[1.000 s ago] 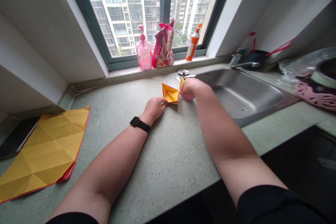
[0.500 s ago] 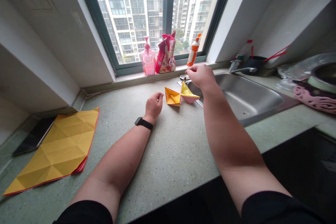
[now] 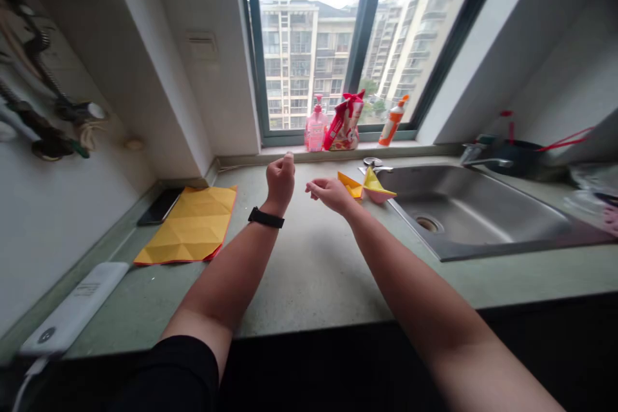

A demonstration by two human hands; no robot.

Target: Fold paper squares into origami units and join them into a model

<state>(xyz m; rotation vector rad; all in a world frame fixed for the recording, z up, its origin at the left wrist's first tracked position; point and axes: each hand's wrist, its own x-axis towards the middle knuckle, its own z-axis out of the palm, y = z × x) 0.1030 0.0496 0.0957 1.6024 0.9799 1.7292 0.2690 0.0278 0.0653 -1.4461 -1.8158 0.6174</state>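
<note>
My left hand [image 3: 280,178], with a black watch [image 3: 265,217] on its wrist, is raised over the counter in a closed fist. Whatever may be inside it is hidden. Beside it my right hand [image 3: 331,193] is closed, its thumb and fingertips drawn together with nothing visible between them. Just behind the right hand stand two folded paper boats. The orange paper boat [image 3: 351,184] is partly covered by that hand. The yellow and pink paper boat [image 3: 377,188] sits by the sink's left edge. Neither hand visibly grips a boat.
Creased yellow paper sheets [image 3: 193,225] lie at left on the counter, beside a dark phone [image 3: 159,206] and a white power bank [image 3: 74,309]. A steel sink [image 3: 477,206] is at right. The sill holds a pink pump bottle [image 3: 315,132], a red bag [image 3: 345,122] and an orange bottle [image 3: 392,122].
My right hand has moved left from beside the sink to near my left hand. The left hand has moved away from the orange boat. The view has turned left, revealing the power bank.
</note>
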